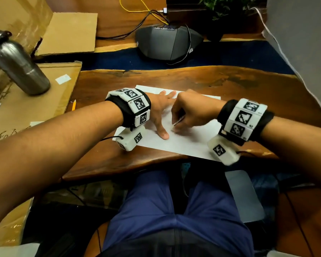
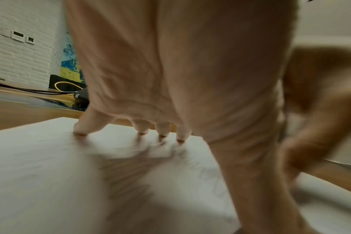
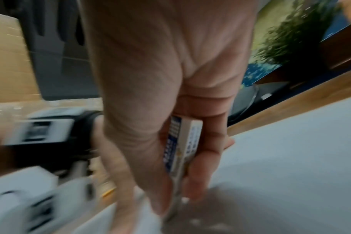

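Note:
A white sheet of paper (image 1: 183, 143) lies on the wooden desk (image 1: 211, 80) in front of me. My left hand (image 1: 160, 111) rests on it with spread, straight fingers, and the fingertips (image 2: 162, 132) press the sheet (image 2: 40, 158) down. Faint pencil writing (image 2: 206, 171) shows beside them. Just to the right, my right hand (image 1: 190, 113) pinches a white eraser in a blue-printed sleeve (image 3: 183, 142) between thumb and fingers. Its lower end touches the paper (image 3: 291, 150). In the head view only a sliver of the eraser (image 1: 179, 120) shows under the fingers.
A yellow pencil (image 1: 73, 104) lies at the desk's left edge beside flat cardboard (image 1: 35, 101). A steel bottle (image 1: 17, 62) stands on that cardboard. A grey conference phone (image 1: 167, 43) with cables sits behind the paper, and a plant (image 1: 224, 6) at the back.

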Tool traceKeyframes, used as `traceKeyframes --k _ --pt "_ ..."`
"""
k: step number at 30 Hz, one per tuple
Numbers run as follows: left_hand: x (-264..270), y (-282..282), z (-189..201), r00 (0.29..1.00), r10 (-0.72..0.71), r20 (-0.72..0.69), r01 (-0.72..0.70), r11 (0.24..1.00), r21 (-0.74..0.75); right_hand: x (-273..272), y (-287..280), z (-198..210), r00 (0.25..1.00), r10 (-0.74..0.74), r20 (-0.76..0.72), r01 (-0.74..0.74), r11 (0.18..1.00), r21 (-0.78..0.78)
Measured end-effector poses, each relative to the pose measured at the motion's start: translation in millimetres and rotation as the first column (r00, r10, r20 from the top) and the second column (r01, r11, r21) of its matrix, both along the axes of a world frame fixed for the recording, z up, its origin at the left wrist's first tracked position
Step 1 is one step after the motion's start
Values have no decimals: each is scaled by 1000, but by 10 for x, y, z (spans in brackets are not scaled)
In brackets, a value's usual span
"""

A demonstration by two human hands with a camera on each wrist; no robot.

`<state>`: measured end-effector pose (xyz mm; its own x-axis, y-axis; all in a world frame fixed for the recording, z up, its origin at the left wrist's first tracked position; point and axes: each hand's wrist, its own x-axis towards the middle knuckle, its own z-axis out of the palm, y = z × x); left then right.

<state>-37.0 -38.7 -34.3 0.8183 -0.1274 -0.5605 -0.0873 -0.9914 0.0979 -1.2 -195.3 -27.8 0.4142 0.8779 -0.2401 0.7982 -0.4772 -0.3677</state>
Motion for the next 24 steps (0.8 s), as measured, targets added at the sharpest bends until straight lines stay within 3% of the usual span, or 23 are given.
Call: traceKeyframes --k 6,9,11,13,19,22,24 --pt "6 6 -13 1000 -8 -12 9 999 36 537 -14 -43 951 -267 155 245 959 143" --pt "27 0 -24 1000 -14 -15 15 1000 17 316 -41 -66 982 -136 134 124 988 92" --pt "38 3 -30 1000 -19 -25 19 999 29 148 -55 -38 1000 -23 10 23 999 -24" --pt "30 -15 -18 999 -17 -31 19 999 49 187 -48 -1 998 -7 -56 3 997 -82" --pt "16 -17 11 1000 -7 -24 9 997 76 559 -10 -39 949 -253 187 232 965 126" --pt "16 -30 6 1000 -13 -26 14 998 66 321 -18 -55 959 -174 225 155 983 99" --pt "0 -45 40 1000 -8 -29 10 998 61 159 -32 -24 990 -62 123 60 998 22"
